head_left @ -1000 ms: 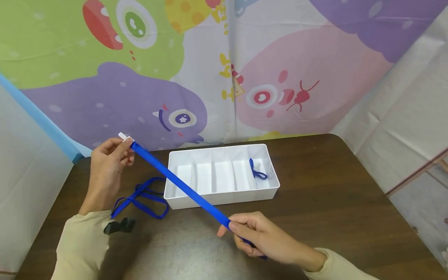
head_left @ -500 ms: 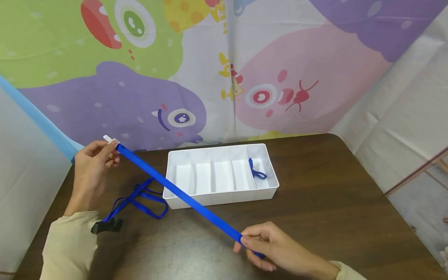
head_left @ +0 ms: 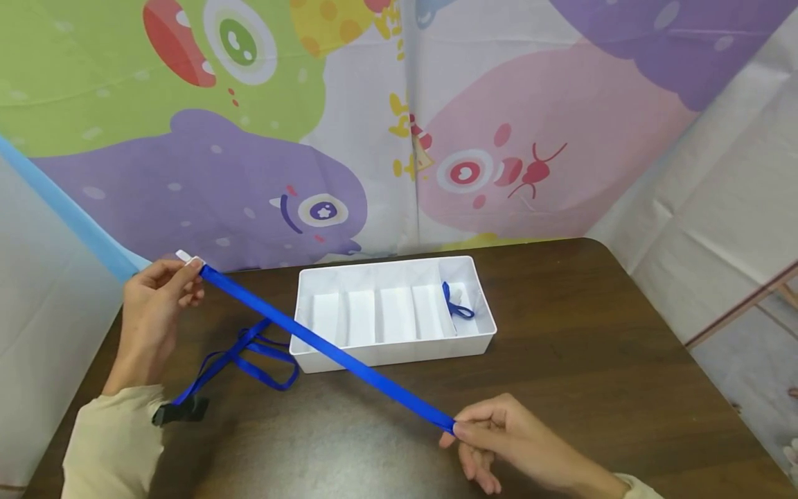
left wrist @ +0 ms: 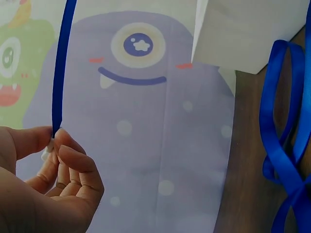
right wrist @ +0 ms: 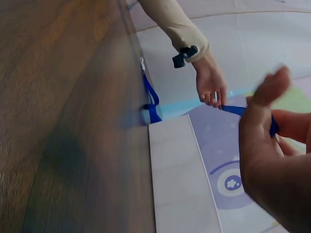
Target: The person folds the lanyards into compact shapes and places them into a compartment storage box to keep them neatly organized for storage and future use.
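- We see left hand pinching blue strap near white clip; right hand pinching it lower down;
- strap taut, crossing white tray in head view;
- looped ribbon on table, left of tray.

Dark wood-grain table, rounded far-right corner, soft glare patch low centre, cartoon-print backdrop behind, green creature above purple creature on left, pink creature on right, creased white sheeting right side, light-blue strip at left corner.
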Demonstrator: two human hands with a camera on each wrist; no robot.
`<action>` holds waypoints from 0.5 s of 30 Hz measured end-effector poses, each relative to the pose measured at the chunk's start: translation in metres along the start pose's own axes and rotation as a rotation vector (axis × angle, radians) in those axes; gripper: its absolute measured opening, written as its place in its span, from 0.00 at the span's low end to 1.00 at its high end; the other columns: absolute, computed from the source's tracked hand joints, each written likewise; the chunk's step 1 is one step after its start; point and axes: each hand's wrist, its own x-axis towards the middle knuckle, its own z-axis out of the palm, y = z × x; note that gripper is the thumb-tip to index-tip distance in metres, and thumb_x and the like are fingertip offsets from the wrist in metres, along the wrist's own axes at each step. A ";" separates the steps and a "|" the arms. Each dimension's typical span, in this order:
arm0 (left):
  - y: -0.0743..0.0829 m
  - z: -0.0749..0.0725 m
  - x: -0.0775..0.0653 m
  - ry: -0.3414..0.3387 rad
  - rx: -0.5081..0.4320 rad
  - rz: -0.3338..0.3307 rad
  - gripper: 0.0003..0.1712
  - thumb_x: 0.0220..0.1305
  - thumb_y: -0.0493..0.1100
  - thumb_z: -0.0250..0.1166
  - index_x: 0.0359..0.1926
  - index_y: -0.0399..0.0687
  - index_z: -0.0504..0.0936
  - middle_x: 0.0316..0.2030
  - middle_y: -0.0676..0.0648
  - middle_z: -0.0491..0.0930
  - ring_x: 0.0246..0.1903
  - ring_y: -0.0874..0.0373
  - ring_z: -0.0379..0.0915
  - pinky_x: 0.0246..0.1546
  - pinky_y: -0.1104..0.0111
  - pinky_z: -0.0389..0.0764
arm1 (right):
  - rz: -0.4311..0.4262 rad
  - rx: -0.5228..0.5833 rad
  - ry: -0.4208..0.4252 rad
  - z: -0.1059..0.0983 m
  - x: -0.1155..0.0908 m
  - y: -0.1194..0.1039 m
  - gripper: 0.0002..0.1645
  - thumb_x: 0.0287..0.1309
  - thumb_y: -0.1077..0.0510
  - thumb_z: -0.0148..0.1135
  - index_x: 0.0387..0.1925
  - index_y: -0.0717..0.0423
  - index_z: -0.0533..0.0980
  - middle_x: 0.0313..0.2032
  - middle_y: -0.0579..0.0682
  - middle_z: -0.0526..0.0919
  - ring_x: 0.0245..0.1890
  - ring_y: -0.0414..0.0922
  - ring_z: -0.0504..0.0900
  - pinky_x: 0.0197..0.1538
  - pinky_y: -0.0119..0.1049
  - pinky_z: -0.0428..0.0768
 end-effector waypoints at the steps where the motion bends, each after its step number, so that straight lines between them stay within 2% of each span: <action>1: 0.000 -0.001 0.000 0.004 0.007 0.000 0.06 0.60 0.34 0.72 0.30 0.37 0.82 0.21 0.48 0.81 0.17 0.60 0.75 0.19 0.73 0.79 | 0.002 0.015 -0.017 -0.001 0.000 0.000 0.18 0.75 0.70 0.37 0.51 0.71 0.75 0.25 0.73 0.74 0.16 0.47 0.76 0.15 0.42 0.75; 3: -0.001 -0.002 0.000 0.010 0.015 0.002 0.06 0.60 0.35 0.72 0.30 0.38 0.83 0.21 0.49 0.81 0.17 0.60 0.75 0.19 0.73 0.79 | 0.008 0.040 -0.046 -0.002 -0.001 0.001 0.19 0.75 0.70 0.36 0.53 0.72 0.74 0.29 0.76 0.75 0.23 0.44 0.82 0.21 0.41 0.81; 6: -0.001 -0.004 -0.001 0.009 0.019 0.006 0.06 0.60 0.35 0.71 0.30 0.38 0.82 0.21 0.48 0.82 0.16 0.60 0.76 0.19 0.73 0.79 | 0.020 0.047 -0.037 -0.003 -0.003 0.002 0.19 0.75 0.70 0.36 0.54 0.72 0.74 0.33 0.76 0.78 0.30 0.42 0.85 0.28 0.40 0.84; 11: -0.002 -0.006 -0.002 0.021 0.026 0.011 0.05 0.59 0.34 0.72 0.31 0.37 0.83 0.21 0.47 0.82 0.16 0.59 0.76 0.19 0.74 0.79 | 0.011 0.014 0.052 -0.006 -0.005 0.002 0.16 0.74 0.71 0.41 0.48 0.72 0.77 0.33 0.72 0.82 0.29 0.45 0.87 0.27 0.46 0.84; 15: -0.002 -0.007 -0.003 0.029 0.027 0.018 0.05 0.59 0.34 0.72 0.30 0.37 0.83 0.22 0.47 0.82 0.16 0.59 0.76 0.19 0.74 0.79 | -0.017 0.011 0.069 -0.008 -0.006 -0.001 0.16 0.73 0.72 0.41 0.47 0.74 0.77 0.32 0.71 0.82 0.28 0.46 0.87 0.25 0.47 0.84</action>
